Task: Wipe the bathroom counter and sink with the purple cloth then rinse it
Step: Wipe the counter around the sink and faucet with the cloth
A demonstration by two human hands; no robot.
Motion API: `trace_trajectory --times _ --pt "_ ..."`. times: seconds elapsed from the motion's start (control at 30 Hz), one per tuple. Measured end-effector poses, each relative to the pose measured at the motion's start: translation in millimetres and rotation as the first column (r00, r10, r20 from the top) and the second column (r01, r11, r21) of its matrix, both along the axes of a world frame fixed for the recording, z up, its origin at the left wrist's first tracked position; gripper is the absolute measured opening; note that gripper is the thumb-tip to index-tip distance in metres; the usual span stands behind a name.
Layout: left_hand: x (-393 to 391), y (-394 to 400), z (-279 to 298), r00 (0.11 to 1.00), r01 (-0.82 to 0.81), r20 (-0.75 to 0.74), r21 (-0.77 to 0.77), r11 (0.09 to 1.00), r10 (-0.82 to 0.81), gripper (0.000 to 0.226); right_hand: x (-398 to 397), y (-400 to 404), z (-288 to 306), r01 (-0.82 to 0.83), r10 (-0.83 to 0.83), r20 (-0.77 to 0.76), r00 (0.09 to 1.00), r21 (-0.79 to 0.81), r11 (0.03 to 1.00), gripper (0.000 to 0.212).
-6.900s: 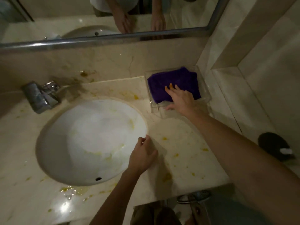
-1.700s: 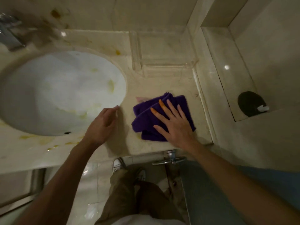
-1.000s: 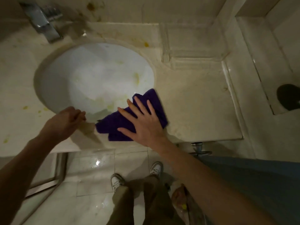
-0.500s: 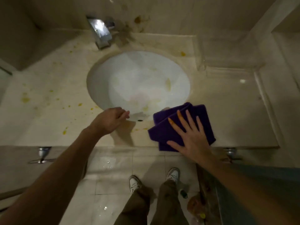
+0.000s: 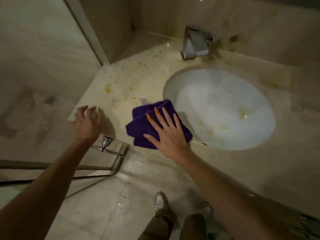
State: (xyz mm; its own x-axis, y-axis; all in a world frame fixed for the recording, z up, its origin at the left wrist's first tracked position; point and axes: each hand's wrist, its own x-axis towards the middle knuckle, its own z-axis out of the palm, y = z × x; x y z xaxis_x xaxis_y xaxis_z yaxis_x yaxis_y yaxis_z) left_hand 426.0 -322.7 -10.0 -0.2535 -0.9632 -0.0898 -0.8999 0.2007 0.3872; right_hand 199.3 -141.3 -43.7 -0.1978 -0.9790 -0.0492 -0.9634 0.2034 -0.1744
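Under our right hand (image 5: 170, 134) lies the purple cloth (image 5: 145, 123), folded into a thick bunch on the tabletop (image 5: 138, 80) just left of the sink (image 5: 220, 108), its right edge lapping the basin's rim. We press it flat with straight, spread fingers (image 5: 156, 115); two of them carry orange stain toward the tips. Our left hand (image 5: 86, 123) is well to the left of the cloth, near the tabletop's front left corner, with fingers loosely curled and nothing in its grasp; we cannot tell whether it touches the surface.

Inside the white oval sink we see yellowish smears along the lower and right walls. Behind it stands a square chrome faucet (image 5: 194, 43), with brown marks on the wall (image 5: 233, 39) just to its right.

Across the pale marble tabletop, left of the sink and beyond the cloth, yellow spots (image 5: 108, 90) are scattered. A glass panel (image 5: 43, 49) meets the tabletop's left end, and a chrome knob (image 5: 106, 142) sits by the front edge below our left hand. Down on the tiled floor (image 5: 112, 205) we see our shoes (image 5: 160, 201) and trouser legs.
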Motion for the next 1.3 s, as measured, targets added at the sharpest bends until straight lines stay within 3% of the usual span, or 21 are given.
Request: trace_trajectory --times 0.17,0.27,0.4,0.5,0.6,0.77,1.0,1.17,1.3 --pt "23.9 -5.0 -6.8 0.999 -0.034 -0.021 0.114 0.993 0.036 0.054 -7.4 60.9 2.0 -0.080 0.086 -0.056 0.995 0.099 0.992 0.075" --pt "28.8 -4.7 -13.9 0.997 -0.016 -0.072 0.165 0.986 0.028 0.061 -0.5 56.7 1.4 -0.079 0.088 -0.066 0.994 0.118 0.990 0.077" --pt "37.9 -3.7 -16.9 0.975 0.001 -0.220 0.190 0.982 0.041 0.070 26.2 -8.3 3.7 -0.142 0.144 -0.019 0.989 0.075 0.987 0.078" --pt "39.5 -5.6 -12.6 0.913 -0.064 -0.378 0.238 0.969 0.153 0.078 61.1 -87.5 2.1 -0.268 0.267 0.027 0.963 0.028 0.963 0.077" --pt "40.8 -7.2 -13.1 0.838 -0.133 -0.482 0.271 0.953 0.254 0.068 92.4 -175.3 -0.3 -0.369 0.368 0.024 0.929 0.006 0.930 0.076" --pt "34.1 -3.2 -13.7 0.871 -0.209 -0.427 0.125 0.970 0.243 0.067 114.5 -242.9 -4.5 -0.425 0.427 -0.039 0.903 0.056 0.904 0.075" --pt "31.2 4.3 -5.9 0.898 -0.199 -0.363 0.169 0.965 0.249 0.059 76.7 -165.1 4.1 -0.456 0.456 0.029 0.890 -0.001 0.890 0.072" --pt "9.7 5.1 4.1 0.993 0.018 -0.118 0.071 0.997 -0.009 0.064 23.8 -62.2 8.1 -0.361 0.360 0.020 0.933 0.089 0.928 0.074" --pt "-11.6 1.7 -2.7 0.988 0.156 0.001 0.067 0.985 -0.157 0.068 20.1 -72.8 6.6 -0.359 0.363 -0.032 0.931 0.094 0.929 0.077"
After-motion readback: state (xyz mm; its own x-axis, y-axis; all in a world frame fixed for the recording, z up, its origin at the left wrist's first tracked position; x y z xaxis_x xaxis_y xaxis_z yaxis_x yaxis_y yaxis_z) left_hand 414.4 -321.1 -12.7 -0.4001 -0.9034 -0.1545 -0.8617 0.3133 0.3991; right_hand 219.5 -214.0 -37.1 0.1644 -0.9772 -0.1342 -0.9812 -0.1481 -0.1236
